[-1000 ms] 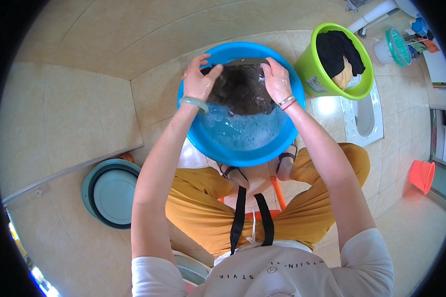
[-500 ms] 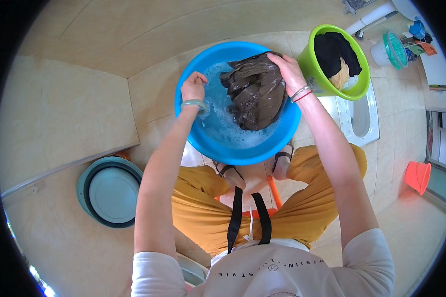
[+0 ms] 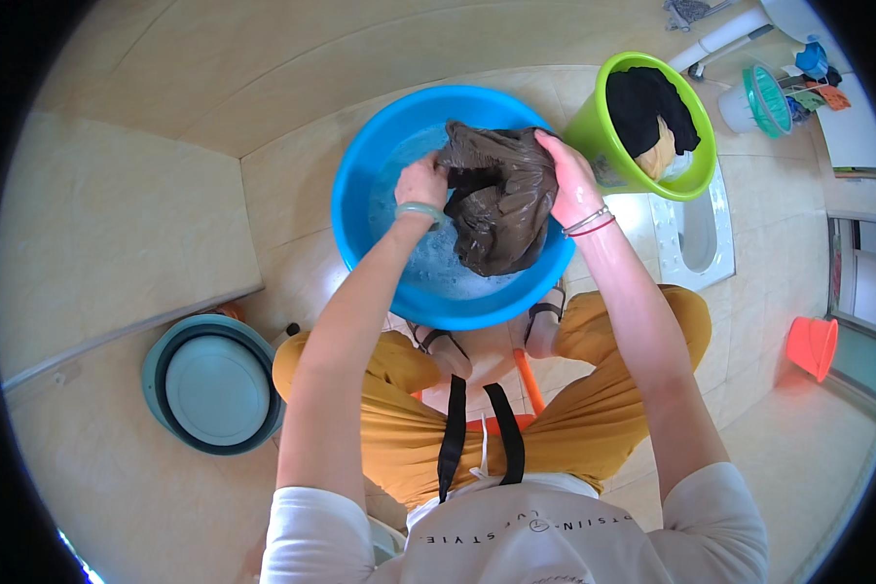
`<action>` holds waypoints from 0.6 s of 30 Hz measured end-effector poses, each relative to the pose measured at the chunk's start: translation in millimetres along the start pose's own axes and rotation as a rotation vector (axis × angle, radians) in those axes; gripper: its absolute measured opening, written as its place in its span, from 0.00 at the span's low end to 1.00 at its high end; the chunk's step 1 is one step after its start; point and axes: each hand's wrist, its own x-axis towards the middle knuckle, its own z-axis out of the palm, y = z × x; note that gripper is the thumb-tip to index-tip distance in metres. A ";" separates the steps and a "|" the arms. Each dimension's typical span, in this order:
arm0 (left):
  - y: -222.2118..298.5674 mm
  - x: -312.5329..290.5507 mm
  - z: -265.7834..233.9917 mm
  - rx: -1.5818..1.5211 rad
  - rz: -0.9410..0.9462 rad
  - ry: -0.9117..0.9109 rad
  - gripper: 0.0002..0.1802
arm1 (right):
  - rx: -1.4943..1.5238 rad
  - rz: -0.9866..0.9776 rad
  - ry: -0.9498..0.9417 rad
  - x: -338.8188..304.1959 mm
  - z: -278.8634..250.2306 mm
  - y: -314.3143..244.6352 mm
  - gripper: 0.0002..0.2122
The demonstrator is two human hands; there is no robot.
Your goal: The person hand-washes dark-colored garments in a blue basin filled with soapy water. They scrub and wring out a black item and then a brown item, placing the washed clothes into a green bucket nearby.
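A wet dark brown garment [image 3: 506,219] is bunched up over soapy water in a round blue basin [image 3: 355,238]. My left hand [image 3: 422,183], with a pale green bangle at its wrist, is closed on the garment's left edge. On the other side my right hand [image 3: 571,180] grips the upper right part, its thumb along the cloth and the other fingers partly hidden. The lower folds of the garment hang at the water, and a dark gap shows between the left edge and the main bunch.
A lime green bucket [image 3: 594,146] holding black and beige clothes [image 3: 647,112] stands right of the basin. Behind it lies a white squat toilet [image 3: 725,238]. A grey-green collapsible basin [image 3: 214,384] sits at the left, an orange bucket [image 3: 813,347] at the far right.
My left hand has moved right from the basin's left side and taken hold of the garment. The cloth has shifted and been turned, while my right hand keeps its grip.
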 end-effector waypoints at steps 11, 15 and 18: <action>99.5 -20.1 -81.4 -0.663 0.199 -0.093 0.13 | -1.253 -0.594 -0.156 -22.9 -18.7 21.0 0.58; 140.7 -54.3 -118.0 -1.115 0.115 -0.178 0.13 | -1.019 -0.567 -0.095 -37.2 -45.9 45.2 0.55; 162.9 -75.1 -139.4 -1.120 0.155 -0.212 0.13 | -0.699 -0.468 -0.125 -46.4 -53.9 49.0 0.49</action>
